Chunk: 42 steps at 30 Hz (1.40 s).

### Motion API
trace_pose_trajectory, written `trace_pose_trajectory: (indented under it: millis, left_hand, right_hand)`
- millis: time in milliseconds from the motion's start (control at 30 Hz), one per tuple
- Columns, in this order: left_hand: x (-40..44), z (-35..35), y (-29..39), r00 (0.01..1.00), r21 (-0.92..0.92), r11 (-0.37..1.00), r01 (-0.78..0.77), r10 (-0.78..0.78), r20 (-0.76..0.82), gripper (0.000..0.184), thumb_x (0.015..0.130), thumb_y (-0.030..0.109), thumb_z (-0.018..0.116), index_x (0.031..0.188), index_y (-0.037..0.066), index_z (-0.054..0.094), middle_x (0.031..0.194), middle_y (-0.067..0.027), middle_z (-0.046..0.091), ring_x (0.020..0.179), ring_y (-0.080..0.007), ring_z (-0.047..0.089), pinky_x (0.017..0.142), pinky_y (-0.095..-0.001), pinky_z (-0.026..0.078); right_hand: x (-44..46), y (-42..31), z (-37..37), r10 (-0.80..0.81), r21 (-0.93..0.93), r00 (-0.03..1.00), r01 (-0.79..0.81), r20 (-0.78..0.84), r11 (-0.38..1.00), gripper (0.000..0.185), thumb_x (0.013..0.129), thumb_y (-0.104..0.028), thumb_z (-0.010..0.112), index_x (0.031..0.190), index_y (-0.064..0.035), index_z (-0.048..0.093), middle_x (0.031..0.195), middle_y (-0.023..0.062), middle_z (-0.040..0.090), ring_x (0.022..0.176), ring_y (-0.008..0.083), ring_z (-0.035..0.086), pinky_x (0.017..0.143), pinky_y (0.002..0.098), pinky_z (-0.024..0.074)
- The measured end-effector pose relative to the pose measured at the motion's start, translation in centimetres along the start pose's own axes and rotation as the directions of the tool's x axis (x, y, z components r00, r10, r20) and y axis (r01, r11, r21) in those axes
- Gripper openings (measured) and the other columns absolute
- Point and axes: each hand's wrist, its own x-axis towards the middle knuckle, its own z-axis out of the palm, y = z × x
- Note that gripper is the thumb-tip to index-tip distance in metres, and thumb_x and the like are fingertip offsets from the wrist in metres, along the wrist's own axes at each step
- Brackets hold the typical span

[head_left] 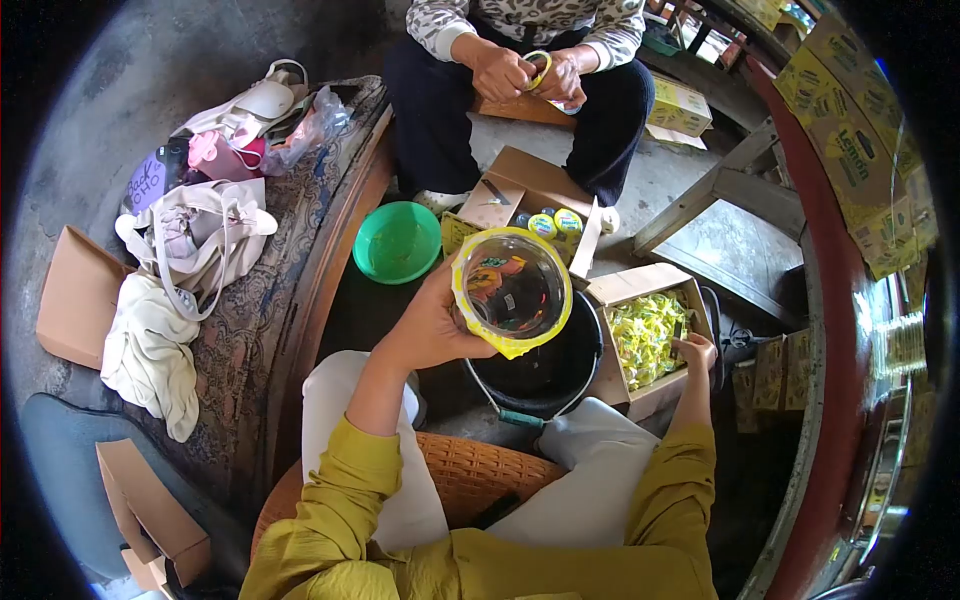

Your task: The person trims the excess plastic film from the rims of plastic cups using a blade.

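Observation:
My left hand [428, 318] is wrapped around a clear round jar [508, 290] with a yellow wrapper around its edge, held up over a black bucket [535, 375]. I look into or through the jar; a few coloured shapes show in it, but I cannot tell what they are. My right hand [697, 350] is at the right side of an open cardboard box [640, 282] filled with small yellow-wrapped sweets [645, 340]. Its fingers are closed near a small dark object [678, 330]; what they hold is unclear.
Opposite, a seated person's hands [530, 78] hold a yellow ring-shaped item [539, 70]. Between us stand a green basin [397, 243] and an open carton [505, 190] of lidded jars. Bags [200, 235] lie on the bench at left. A wooden stool [720, 220] and lemon-printed cartons [850, 150] are at right.

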Motion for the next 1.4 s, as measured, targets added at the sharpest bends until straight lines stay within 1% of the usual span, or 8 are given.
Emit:
trace_pose_trajectory:
  millis: [533,667,800,1067,1133,1200,1333,1400]
  left_hand:
    - [-0.8,-0.7,-0.7,0.995,-0.164,0.982,-0.098,0.096,-0.019,0.090,0.058,0.001,0.076,0.131,0.006,0.023,0.130,-0.0076,0.034,0.122,-0.0174,0.033,0.099,-0.0310,0.028]
    - [-0.8,-0.9,-1.1,0.999,-0.194,0.980,-0.036,0.028,-0.045,0.087,0.061,-0.001,0.074,0.131,0.006,0.023,0.129,-0.0065,0.035,0.122,-0.0176,0.032,0.097,-0.0299,0.031]
    - [-0.6,-0.6,-0.6,0.997,-0.217,0.975,0.051,-0.063,-0.048,0.082,0.063,-0.004,0.071,0.130,0.006,0.024,0.128,-0.0062,0.035,0.116,-0.0145,0.036,0.093,-0.0279,0.036]
    - [-0.5,-1.1,-1.1,0.994,-0.074,0.994,0.085,-0.090,-0.068,0.078,0.063,-0.003,0.070,0.128,0.004,0.027,0.127,-0.0060,0.038,0.114,-0.0131,0.038,0.095,-0.0285,0.033]
    - [-0.5,-1.3,-1.3,0.988,-0.082,0.993,0.087,-0.096,-0.118,0.077,0.063,0.003,0.073,0.127,0.003,0.030,0.124,-0.0057,0.041,0.112,-0.0141,0.040,0.095,-0.0296,0.032]
    - [-0.9,-1.9,-2.2,0.980,-0.048,0.990,0.131,-0.136,-0.142,0.071,0.065,0.006,0.073,0.123,0.001,0.032,0.115,-0.0059,0.046,0.106,-0.0151,0.045,0.092,-0.0298,0.036]
    - [-0.9,-1.6,-1.5,0.981,-0.115,0.992,0.055,-0.075,-0.177,0.063,0.068,0.008,0.072,0.120,0.002,0.036,0.113,-0.0062,0.048,0.103,-0.0143,0.047,0.088,-0.0282,0.038]
    - [-0.8,-1.9,-1.8,0.985,-0.113,0.991,0.066,-0.083,-0.153,0.062,0.069,0.008,0.071,0.120,0.002,0.036,0.113,-0.0063,0.049,0.103,-0.0145,0.048,0.088,-0.0277,0.038]
  right_hand:
    - [-0.6,1.0,0.9,-0.133,-0.180,0.960,0.090,-0.247,0.980,0.026,0.051,-0.013,0.078,0.073,-0.0070,0.065,0.068,0.0059,0.061,0.059,0.0171,0.056,0.052,0.0313,0.0472]
    - [3.4,7.1,3.7,0.271,0.686,0.940,-0.337,0.207,0.645,0.022,0.063,0.003,0.069,0.076,-0.0082,0.056,0.065,0.0006,0.053,0.057,0.0147,0.054,0.048,0.0282,0.0430]
    - [3.3,7.1,3.8,0.250,0.660,0.956,-0.287,0.153,0.694,0.030,0.061,0.003,0.073,0.084,-0.0030,0.054,0.076,0.0062,0.058,0.064,0.0173,0.057,0.056,0.0246,0.0480]
    - [3.0,7.0,4.1,-0.123,0.743,0.980,-0.033,0.154,0.668,0.015,0.068,-0.003,0.066,0.067,-0.0059,0.051,0.067,0.0056,0.054,0.063,0.0181,0.054,0.056,0.0303,0.0437]
    - [5.2,6.0,3.9,-0.381,0.104,0.887,0.367,0.260,0.925,0.010,0.073,-0.005,0.063,0.070,-0.0057,0.052,0.067,0.0053,0.052,0.062,0.0173,0.053,0.056,0.0291,0.0441]
    - [5.1,6.4,4.5,-0.498,0.662,0.845,0.261,0.195,0.703,0.011,0.074,-0.008,0.062,0.070,-0.0066,0.053,0.064,0.0016,0.049,0.057,0.0123,0.049,0.053,0.0256,0.0420]
    - [-4.2,-5.5,3.3,-0.337,0.547,0.828,0.045,0.448,0.836,0.041,0.068,-0.006,0.069,0.106,-0.0005,0.056,0.081,0.0086,0.063,0.056,0.0101,0.053,0.049,0.0208,0.0416]
    - [-6.6,-8.6,5.1,-0.484,0.382,0.661,0.307,0.573,0.872,0.045,0.065,-0.011,0.073,0.105,-0.0014,0.056,0.081,0.0082,0.063,0.062,0.0109,0.057,0.054,0.0215,0.0447]
